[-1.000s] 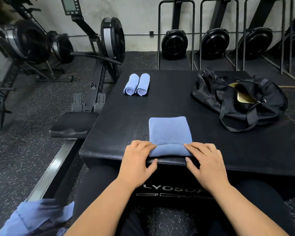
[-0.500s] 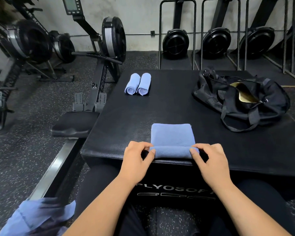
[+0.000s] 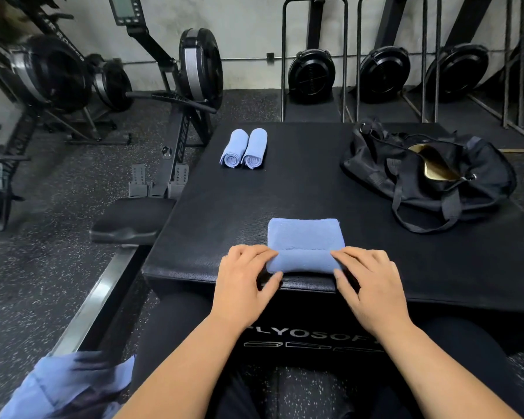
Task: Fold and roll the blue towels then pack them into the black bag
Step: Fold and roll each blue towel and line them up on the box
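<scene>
Hands work the roll: the left hand (image 3: 242, 285) and right hand (image 3: 372, 288) each pinch one end of the towel (image 3: 304, 237), fingers over the rolled near edge and thumbs behind it, likely to keep the roll even and tight. Its flat folded part lies ahead, near the front edge of the tabletop (image 3: 315, 189). Two rolled towels (image 3: 244, 148) lie touching at the far left, apparently awaiting packing. The bag (image 3: 484, 170) sits far right, mouth open. Blurred blue cloth (image 3: 64, 385), probably more towels, heaps at lower left, off the tabletop.
</scene>
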The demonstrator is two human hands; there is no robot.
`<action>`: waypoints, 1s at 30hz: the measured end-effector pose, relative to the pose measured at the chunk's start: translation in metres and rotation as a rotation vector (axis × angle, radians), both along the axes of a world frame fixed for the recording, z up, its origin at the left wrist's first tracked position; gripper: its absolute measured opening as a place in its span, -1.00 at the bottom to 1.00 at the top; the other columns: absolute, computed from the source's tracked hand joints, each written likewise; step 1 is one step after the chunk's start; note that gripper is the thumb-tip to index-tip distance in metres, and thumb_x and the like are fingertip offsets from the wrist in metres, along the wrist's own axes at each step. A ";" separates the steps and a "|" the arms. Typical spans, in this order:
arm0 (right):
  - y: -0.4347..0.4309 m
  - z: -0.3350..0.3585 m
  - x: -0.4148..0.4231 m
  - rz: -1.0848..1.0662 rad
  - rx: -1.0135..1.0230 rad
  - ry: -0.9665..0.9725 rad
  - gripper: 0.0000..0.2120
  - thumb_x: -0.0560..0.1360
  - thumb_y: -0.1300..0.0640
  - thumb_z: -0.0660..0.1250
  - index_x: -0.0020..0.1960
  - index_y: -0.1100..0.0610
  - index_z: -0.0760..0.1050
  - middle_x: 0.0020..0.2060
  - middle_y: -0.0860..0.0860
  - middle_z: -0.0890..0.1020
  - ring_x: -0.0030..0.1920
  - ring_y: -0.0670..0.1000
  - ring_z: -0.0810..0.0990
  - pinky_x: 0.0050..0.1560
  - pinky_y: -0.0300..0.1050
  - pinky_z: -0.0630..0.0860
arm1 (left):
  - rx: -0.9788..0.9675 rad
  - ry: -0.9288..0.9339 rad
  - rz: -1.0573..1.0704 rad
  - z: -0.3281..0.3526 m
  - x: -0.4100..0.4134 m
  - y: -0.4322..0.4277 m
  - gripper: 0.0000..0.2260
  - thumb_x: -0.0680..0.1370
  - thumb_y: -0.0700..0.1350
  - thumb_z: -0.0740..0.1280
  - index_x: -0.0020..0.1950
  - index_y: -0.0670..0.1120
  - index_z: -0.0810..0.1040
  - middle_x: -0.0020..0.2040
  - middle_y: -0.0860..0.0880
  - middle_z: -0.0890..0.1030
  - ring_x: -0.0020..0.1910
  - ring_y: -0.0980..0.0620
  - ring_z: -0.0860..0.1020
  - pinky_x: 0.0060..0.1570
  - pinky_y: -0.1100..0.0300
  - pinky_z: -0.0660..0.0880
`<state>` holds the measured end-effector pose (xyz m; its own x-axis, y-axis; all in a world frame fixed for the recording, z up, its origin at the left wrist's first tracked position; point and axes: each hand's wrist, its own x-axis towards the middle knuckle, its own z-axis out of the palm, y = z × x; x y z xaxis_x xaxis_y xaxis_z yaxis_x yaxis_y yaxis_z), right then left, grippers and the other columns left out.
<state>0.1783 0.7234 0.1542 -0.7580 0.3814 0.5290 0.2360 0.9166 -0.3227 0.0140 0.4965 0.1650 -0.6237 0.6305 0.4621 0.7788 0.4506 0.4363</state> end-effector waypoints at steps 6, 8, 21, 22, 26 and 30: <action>0.004 0.003 -0.001 -0.046 -0.214 -0.117 -0.53 0.58 -0.02 0.44 0.46 -0.19 0.47 0.23 -0.25 0.58 0.18 -0.04 0.42 0.16 0.00 0.39 | 0.038 -0.175 0.018 0.002 -0.002 0.000 -0.67 0.58 0.01 0.49 0.33 0.18 0.58 0.26 0.33 0.56 0.27 0.15 0.42 0.32 0.06 0.37; 0.003 0.008 0.000 -0.051 -0.345 -0.097 -0.56 0.58 -0.03 0.45 0.42 -0.23 0.47 0.08 -0.23 0.53 0.14 -0.04 0.43 0.19 -0.01 0.37 | 0.059 -0.242 0.029 0.001 -0.003 0.001 -0.70 0.59 0.03 0.47 0.32 0.21 0.58 0.23 0.33 0.58 0.27 0.16 0.43 0.34 0.04 0.37; -0.002 0.014 0.000 -0.098 -0.490 -0.006 -0.80 0.59 -0.19 0.37 0.19 -0.26 0.62 0.04 -0.23 0.56 0.08 -0.06 0.46 0.13 -0.06 0.44 | 0.138 -0.266 0.025 0.003 0.003 0.001 -0.94 0.65 0.01 0.38 0.12 0.13 0.57 0.09 0.28 0.54 0.18 0.10 0.43 0.20 -0.01 0.45; -0.002 0.013 0.000 -0.098 -0.446 0.009 -0.79 0.59 -0.17 0.38 0.21 -0.23 0.63 0.08 -0.27 0.56 0.10 -0.06 0.43 0.13 -0.08 0.43 | 0.145 -0.219 0.018 0.004 0.002 0.001 -0.90 0.64 -0.03 0.39 0.15 0.11 0.58 0.16 0.24 0.53 0.20 0.07 0.43 0.22 0.00 0.44; -0.002 0.015 -0.004 -0.103 -0.291 0.121 -0.86 0.56 0.02 0.49 0.12 -0.10 0.70 0.14 -0.26 0.60 0.09 -0.02 0.46 0.11 -0.12 0.45 | 0.144 0.048 -0.031 0.004 0.000 0.002 -0.85 0.62 -0.19 0.43 0.12 0.04 0.67 0.17 0.15 0.58 0.17 -0.01 0.49 0.16 0.01 0.41; 0.002 0.009 -0.004 -0.037 -0.106 0.088 -0.86 0.65 0.02 0.40 0.18 -0.06 0.68 0.18 -0.21 0.65 0.10 0.01 0.48 0.13 0.06 0.52 | 0.131 0.107 -0.020 -0.001 0.002 0.002 -0.84 0.66 -0.17 0.38 0.15 0.04 0.68 0.17 0.19 0.62 0.15 -0.01 0.53 0.08 -0.01 0.43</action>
<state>0.1742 0.7252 0.1634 -0.6950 0.4653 0.5481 0.2356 0.8676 -0.4378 0.0158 0.4986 0.1638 -0.5545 0.5723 0.6042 0.8322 0.3797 0.4041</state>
